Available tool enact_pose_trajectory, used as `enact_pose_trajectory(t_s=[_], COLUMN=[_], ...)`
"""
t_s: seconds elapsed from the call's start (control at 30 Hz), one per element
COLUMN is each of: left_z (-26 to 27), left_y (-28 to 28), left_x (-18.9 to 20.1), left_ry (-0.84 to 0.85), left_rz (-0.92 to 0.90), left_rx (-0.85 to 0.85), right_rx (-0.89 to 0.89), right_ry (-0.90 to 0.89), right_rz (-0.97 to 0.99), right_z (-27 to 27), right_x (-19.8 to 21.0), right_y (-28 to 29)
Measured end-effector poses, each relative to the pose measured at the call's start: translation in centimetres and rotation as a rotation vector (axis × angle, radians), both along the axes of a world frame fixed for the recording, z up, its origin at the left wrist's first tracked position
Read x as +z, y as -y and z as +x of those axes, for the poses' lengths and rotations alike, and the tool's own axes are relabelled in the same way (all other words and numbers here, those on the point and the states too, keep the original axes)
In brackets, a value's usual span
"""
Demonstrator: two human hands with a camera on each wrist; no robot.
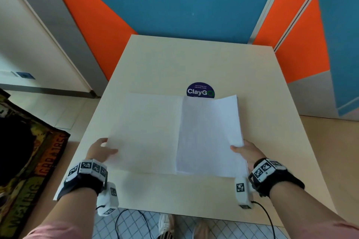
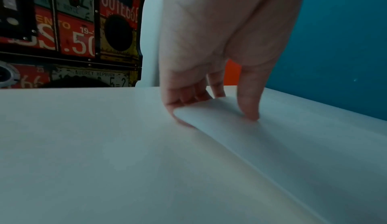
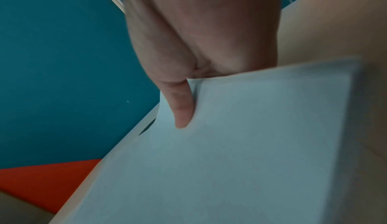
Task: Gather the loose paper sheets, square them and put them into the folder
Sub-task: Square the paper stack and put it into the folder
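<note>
A white folder (image 1: 147,132) lies open on the pale table (image 1: 174,60), its left flap flat. A stack of white paper sheets (image 1: 209,136) covers its right half, with the right edge raised off the table. My left hand (image 1: 109,145) pinches the flap's near left corner (image 2: 201,110), thumb on top and fingers under it. My right hand (image 1: 239,149) grips the stack's near right edge. Its thumb (image 3: 182,110) lies on top of the sheets (image 3: 251,144); the other fingers are hidden beneath. The folder's right flap cannot be seen.
A round blue ClayGo sticker (image 1: 200,90) shows just beyond the stack. A printed retro cabinet (image 1: 29,151) stands left of the table. Blue and orange wall panels (image 1: 174,2) rise behind. Cables (image 1: 128,223) hang below the near edge.
</note>
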State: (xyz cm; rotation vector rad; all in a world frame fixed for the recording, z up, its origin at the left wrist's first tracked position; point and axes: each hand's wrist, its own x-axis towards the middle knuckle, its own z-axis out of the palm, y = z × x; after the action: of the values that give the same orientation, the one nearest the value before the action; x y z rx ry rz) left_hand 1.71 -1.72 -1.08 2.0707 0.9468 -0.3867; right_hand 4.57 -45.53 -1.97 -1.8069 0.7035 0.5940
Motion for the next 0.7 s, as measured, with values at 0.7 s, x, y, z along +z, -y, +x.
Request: enact_pose_trajectory(t_s=[0.7], left_z=[1.5], left_y=[0.5], left_x=[5.4], left_ry=[0.01], left_rz=[0.096], left_rx=[-0.113], right_rx=[0.337], right_ry=[-0.021], right_rz=[-0.581], right_z=[7.5], right_x=[1.0], right_y=[-1.3])
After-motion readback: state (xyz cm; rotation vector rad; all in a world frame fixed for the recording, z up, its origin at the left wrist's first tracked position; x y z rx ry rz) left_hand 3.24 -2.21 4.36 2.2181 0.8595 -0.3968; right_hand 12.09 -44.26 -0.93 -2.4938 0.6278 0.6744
